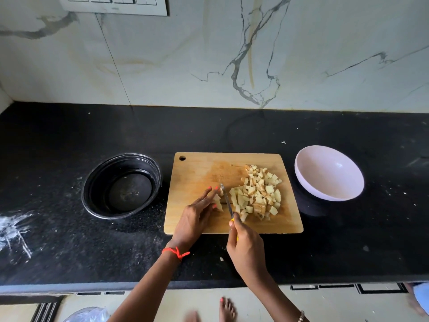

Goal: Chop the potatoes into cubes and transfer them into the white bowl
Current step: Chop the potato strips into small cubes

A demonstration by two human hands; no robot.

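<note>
A knife (227,201) is gripped in the right hand (247,249), the fingers closed round a yellow handle that is mostly hidden by the palm. From that grip the blade is pointed away from the person and slightly leftward, its long axis running nearly front to back across the board (197,175), with the tip resting on the wood. Just left of the blade, a last piece of potato (218,202) is pinned under the fingertips of the left hand (197,217), which is laid flat and loosely spread rather than clenched (a red thread (176,252) is tied at that wrist). The piece's own long axis cannot be made out, since it is largely covered by the fingers. Just right of the blade, the cubes (257,194) are heaped on the board, the pile stretched away from the person toward the board's far right. Further right of the grip, off the board, the white bowl (328,174) is seen tilted, holding nothing. Well to the left, a black bowl (121,185) is set on the counter (69,135).
</note>
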